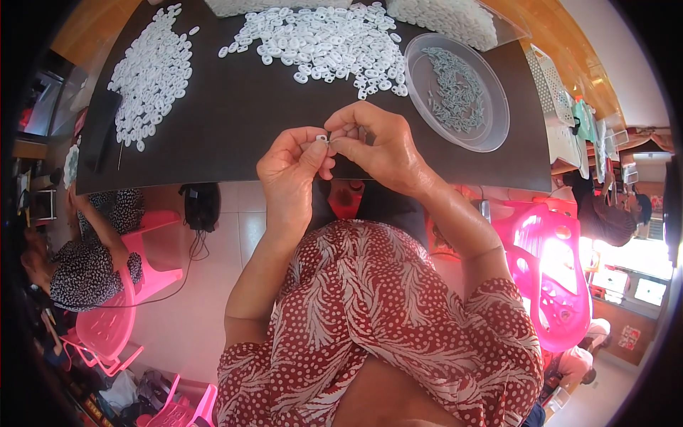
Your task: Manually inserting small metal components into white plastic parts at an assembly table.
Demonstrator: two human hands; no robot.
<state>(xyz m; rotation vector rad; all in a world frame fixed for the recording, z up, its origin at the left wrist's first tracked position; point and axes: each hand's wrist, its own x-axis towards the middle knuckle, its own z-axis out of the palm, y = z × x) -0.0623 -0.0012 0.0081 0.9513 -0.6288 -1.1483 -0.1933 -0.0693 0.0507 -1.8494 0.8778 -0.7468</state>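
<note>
Over the near edge of the dark table point(235, 135), my two hands meet at the fingertips. My left hand point(290, 164) pinches a small white oval plastic piece point(322, 139) between thumb and forefinger. My right hand point(380, 146) is closed in a pinch right against that piece; what its fingertips hold is too small to name. Beyond my hands lies a wide heap of white oval plastic pieces point(324, 46) with holes in them. To the right, a round clear plastic tray point(496, 132) contains many small grey-green pins or screws point(455, 89).
Another pile of white pieces point(153, 78) covers the table's left side, beside a dark object point(103, 132). Clear containers of white parts point(445, 21) stand at the back. Pink plastic chairs point(544, 270) are on both sides, and a person in a patterned garment point(92, 270) sits at the left.
</note>
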